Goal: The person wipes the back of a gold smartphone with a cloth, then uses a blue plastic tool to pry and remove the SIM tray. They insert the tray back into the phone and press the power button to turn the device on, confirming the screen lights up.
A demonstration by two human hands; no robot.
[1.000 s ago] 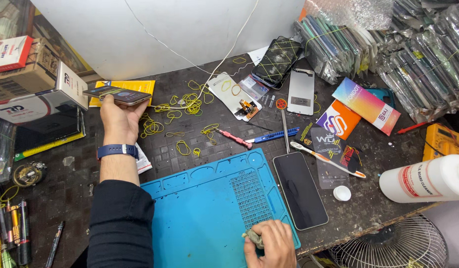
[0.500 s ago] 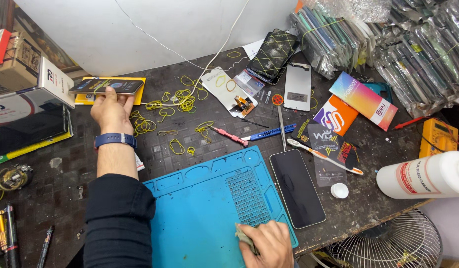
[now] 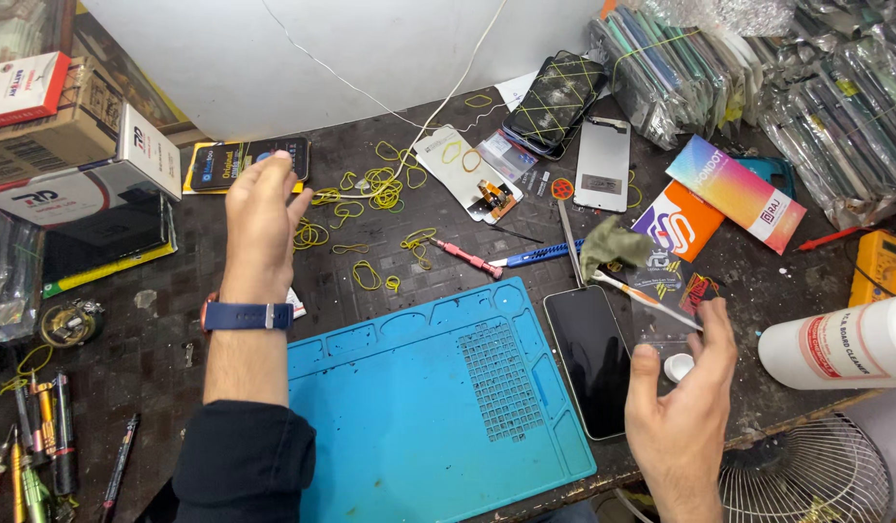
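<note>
The left hand [image 3: 261,215] hung over the far left part of the dark desk [image 3: 157,320], its fingers loosely curled and released, grasping nothing; a blue watch strap [image 3: 247,316] circled the wrist above a black sleeve [image 3: 243,463]. Just beyond its fingertips lay a dark phone [image 3: 247,162] on a yellow packet [image 3: 198,172], the hand's blurred knuckles hiding part of the phone's near edge, so whether the fingers touched it could not be told. The right hand [image 3: 682,407] sat at the near right edge, thumb and fingers bent and partly open, empty as far as could be seen; its thumb overlapped the lower right corner of a black phone screen [image 3: 590,356] lying face up just beside the blue repair mat [image 3: 419,407], and contact there was unclear. A small white cap [image 3: 678,366] lay between thumb and fingers, half hidden. Above that hand a thin white-handled tool [image 3: 642,295] ran slantwise towards a crumpled green cloth [image 3: 611,247]. Yellow rubber bands [image 3: 375,189] were strewn across the middle of the desk, near a pink-handled screwdriver [image 3: 467,260] and a blue pen-like tool [image 3: 537,256]. A white bottle [image 3: 840,339] lay on its side at the right, cut off by the frame edge, and the stacked wrapped packs [image 3: 758,68] at the top right were too crowded to tell apart.
</note>
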